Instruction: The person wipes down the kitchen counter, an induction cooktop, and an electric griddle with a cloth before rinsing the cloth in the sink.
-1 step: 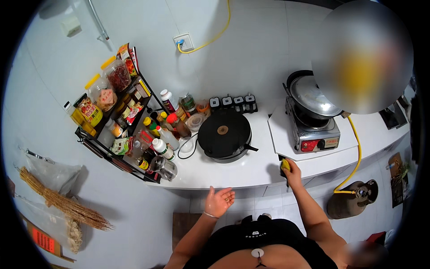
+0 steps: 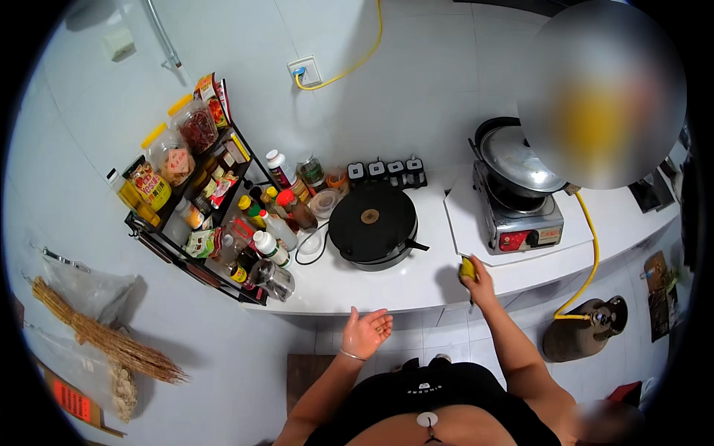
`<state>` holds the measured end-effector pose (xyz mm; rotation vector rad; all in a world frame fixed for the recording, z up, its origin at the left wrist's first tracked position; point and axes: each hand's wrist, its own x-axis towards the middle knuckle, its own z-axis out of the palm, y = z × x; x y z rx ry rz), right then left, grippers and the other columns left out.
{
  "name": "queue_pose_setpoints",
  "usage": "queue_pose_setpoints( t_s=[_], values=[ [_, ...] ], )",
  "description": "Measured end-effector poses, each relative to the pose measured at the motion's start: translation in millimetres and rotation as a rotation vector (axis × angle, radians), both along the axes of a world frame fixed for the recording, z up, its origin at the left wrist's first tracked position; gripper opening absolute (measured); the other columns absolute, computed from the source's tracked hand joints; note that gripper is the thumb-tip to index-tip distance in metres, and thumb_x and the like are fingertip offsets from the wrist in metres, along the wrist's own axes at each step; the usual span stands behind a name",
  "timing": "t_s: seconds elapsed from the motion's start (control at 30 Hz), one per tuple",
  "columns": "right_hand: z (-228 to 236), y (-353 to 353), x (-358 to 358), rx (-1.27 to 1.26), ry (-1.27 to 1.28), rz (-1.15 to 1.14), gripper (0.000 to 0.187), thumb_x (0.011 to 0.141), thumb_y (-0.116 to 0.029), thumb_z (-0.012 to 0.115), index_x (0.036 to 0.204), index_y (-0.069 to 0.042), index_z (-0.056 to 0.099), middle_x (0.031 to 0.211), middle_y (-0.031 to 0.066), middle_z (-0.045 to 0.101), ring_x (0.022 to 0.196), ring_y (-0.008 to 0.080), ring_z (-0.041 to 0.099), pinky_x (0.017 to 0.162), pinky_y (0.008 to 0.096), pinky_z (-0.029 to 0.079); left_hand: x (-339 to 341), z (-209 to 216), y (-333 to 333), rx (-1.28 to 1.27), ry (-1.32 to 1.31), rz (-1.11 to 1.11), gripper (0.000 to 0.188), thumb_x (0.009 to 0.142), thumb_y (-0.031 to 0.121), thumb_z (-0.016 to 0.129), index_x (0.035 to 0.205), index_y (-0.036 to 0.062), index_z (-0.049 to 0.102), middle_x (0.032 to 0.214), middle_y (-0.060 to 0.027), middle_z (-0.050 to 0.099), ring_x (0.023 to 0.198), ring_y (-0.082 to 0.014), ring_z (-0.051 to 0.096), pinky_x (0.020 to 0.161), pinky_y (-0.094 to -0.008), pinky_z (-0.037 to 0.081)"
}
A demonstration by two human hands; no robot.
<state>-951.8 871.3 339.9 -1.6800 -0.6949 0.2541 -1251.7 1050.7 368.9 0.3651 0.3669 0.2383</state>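
While your right grip (image 2: pixel 483 285) is clamped on a small yellow item (image 2: pixel 467 268), that piece sits between your thumb and fingertips, above or against the front edge of the white worktop (image 2: pixel 387 291); you cannot tell whether it touches. Its visible face looks rounded, and a dark part shows beneath it, too small for you to make out the material. Your left grip (image 2: pixel 366 333) has thumb and fingers apart, palm turned up, just in front of the worktop and well apart from the yellow item. Beyond, between your two hands, you have a round appliance (image 2: pixel 372 215) with a flat, matte black top, a brown disc at its centre and a short dark handle pointing right. Farther right stands a boxy metal stove (image 2: pixel 532 221) with a red panel, carrying a dark wok under a shiny domed lid (image 2: pixel 520 160).
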Motion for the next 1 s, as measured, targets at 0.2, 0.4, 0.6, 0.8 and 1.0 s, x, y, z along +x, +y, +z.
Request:
queue_pose_setpoints(
  t_s=[0.2, 0.4, 0.6, 0.8, 1.0],
  values=[
    [3, 61, -76, 0.021, 0.694, 0.385, 0.058, 0.091, -0.044, 0.055, 0.126, 0.001, 0.051, 0.125, 0.0127, 0.055, 0.117, 0.0219, 0.050, 0.099, 0.0377, 0.039, 39, 10, -2, 0.571, -0.036, 0.185, 0.070, 0.093, 0.056, 0.038, 0.134, -0.0020, 0.038, 0.122, -0.0221, 0.052, 0.113, -0.0301, 0.050, 0.095, -0.0397, 0.041],
    [-19, 37, -136, 0.615, 1.653, 0.554, 0.052, 0.098, -0.047, 0.035, 0.110, -0.001, 0.057, 0.108, 0.0132, 0.063, 0.098, 0.0238, 0.063, 0.089, 0.0375, 0.050, 60, 31, -53, 1.812, -0.093, -0.164, 0.089, 0.089, 0.064, 0.034, 0.144, -0.0036, 0.018, 0.145, -0.0245, 0.031, 0.133, -0.0363, 0.032, 0.110, -0.0469, 0.017],
    [-27, -42, -156, 0.619, 1.626, 0.165, 0.039, 0.098, -0.037, 0.041, 0.101, -0.002, 0.057, 0.100, 0.0136, 0.065, 0.093, 0.0221, 0.065, 0.083, 0.0362, 0.054, 61, -2, -104, 2.083, -0.269, -0.540, 0.095, 0.085, 0.071, 0.030, 0.145, -0.0023, 0.016, 0.151, -0.0202, 0.019, 0.141, -0.0351, 0.014, 0.111, -0.0533, 0.004],
    [-65, -157, -122, 0.552, 1.421, 0.000, 0.037, 0.095, -0.035, 0.049, 0.101, 0.001, 0.059, 0.099, 0.0155, 0.066, 0.088, 0.0255, 0.067, 0.076, 0.0342, 0.056, 87, -2, -139, 1.786, -0.217, -0.511, 0.078, 0.091, 0.048, 0.046, 0.144, -0.0023, 0.020, 0.148, -0.0232, 0.023, 0.135, -0.0354, 0.029, 0.109, -0.0487, 0.020],
    [-144, -327, -117, 0.640, 1.278, -0.663, 0.029, 0.092, -0.032, 0.050, 0.097, -0.008, 0.066, 0.093, 0.0040, 0.070, 0.079, 0.0106, 0.065, 0.063, 0.0217, 0.050, 86, -63, -148, 1.432, 0.381, -0.649, 0.060, 0.091, 0.031, 0.059, 0.133, -0.0071, 0.038, 0.124, -0.0215, 0.053, 0.108, -0.0262, 0.055, 0.093, -0.0336, 0.043]
  ],
)
